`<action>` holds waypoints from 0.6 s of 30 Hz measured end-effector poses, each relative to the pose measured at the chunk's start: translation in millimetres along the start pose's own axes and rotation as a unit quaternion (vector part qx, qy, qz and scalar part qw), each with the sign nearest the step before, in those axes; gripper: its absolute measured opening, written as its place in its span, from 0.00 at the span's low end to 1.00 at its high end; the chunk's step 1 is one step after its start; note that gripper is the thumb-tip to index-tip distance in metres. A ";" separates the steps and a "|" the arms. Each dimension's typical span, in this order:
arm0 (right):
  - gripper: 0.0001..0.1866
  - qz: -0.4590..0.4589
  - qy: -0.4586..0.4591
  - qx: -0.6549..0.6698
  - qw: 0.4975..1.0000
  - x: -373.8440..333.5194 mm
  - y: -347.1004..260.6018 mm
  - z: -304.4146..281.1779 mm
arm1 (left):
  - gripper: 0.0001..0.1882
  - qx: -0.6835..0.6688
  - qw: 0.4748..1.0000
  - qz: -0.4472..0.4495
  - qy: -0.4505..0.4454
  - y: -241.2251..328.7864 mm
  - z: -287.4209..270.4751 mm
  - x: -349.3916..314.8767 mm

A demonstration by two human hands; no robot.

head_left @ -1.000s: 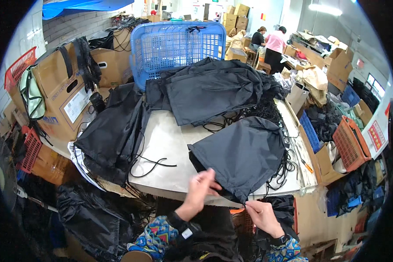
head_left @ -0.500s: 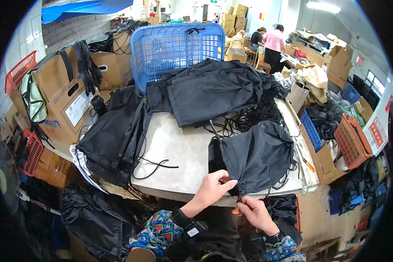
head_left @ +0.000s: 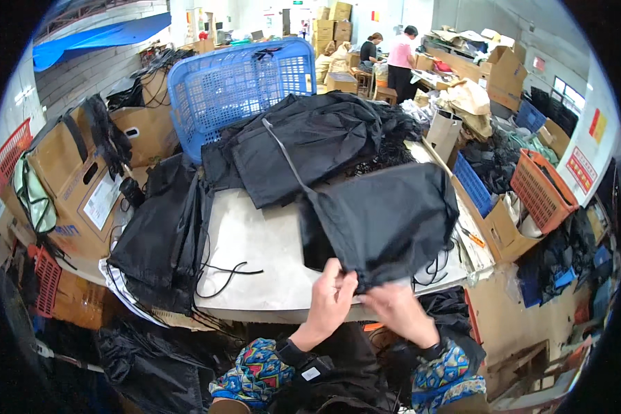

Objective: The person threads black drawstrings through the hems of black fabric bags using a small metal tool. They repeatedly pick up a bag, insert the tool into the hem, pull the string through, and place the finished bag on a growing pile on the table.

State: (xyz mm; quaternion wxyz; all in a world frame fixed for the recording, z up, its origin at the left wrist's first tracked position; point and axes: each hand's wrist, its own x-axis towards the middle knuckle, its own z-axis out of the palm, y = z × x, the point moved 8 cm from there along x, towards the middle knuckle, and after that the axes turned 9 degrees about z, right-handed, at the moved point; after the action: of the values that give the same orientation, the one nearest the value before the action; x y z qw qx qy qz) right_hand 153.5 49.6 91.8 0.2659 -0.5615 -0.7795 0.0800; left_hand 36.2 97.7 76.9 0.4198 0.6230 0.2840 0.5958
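Observation:
A black drawstring bag (head_left: 400, 214) lies on the pale tabletop in front of me, its gathered corner at the near edge. My left hand (head_left: 329, 300) pinches that corner between thumb and fingers. Beside it, my right hand (head_left: 398, 314) is at the bag's near edge, its fingers smeared by motion, so their grip is unclear. A dark cord (head_left: 283, 152) stretches up from the bag's left side over a heap of black bags (head_left: 310, 138). More black bags (head_left: 162, 241) are piled at the table's left, with loose cords trailing to the right.
Behind the heap stands a blue plastic basket (head_left: 241, 90). Cardboard boxes (head_left: 83, 186) flank the table on the left. An orange crate (head_left: 541, 183) and a blue crate (head_left: 472, 183) are at the right. Farther back, two people (head_left: 400, 58) are at another table.
The bag has spread flatter, and its cord now stretches up and leftward. My right hand has moved up, blurred, near my left, which keeps its pinch. The whole view has shifted.

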 end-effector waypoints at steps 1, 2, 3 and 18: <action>0.07 0.043 0.045 0.060 0.996 7.7 -0.3 -28.3 | 0.03 0.123 0.989 0.080 0.013 17.5 -11.4 5.1; 0.11 0.107 0.097 0.104 0.984 6.6 5.7 -62.8 | 0.04 0.219 0.963 0.159 0.012 28.3 -6.1 9.5; 0.15 0.056 0.210 0.147 0.965 12.9 -6.4 -94.5 | 0.10 0.286 0.926 0.246 -0.001 47.7 -9.0 8.6; 0.16 0.263 0.760 0.383 0.454 -369.4 272.3 -186.4 | 0.14 0.619 0.670 0.305 -0.272 -73.3 -34.4 11.9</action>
State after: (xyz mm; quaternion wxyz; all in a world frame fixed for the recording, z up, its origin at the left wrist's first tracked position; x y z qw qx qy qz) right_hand 558.5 -224.8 14.3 0.9072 -0.4193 0.0270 -0.0225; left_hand 14.7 149.9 17.6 -0.2087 0.9264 0.2554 0.1818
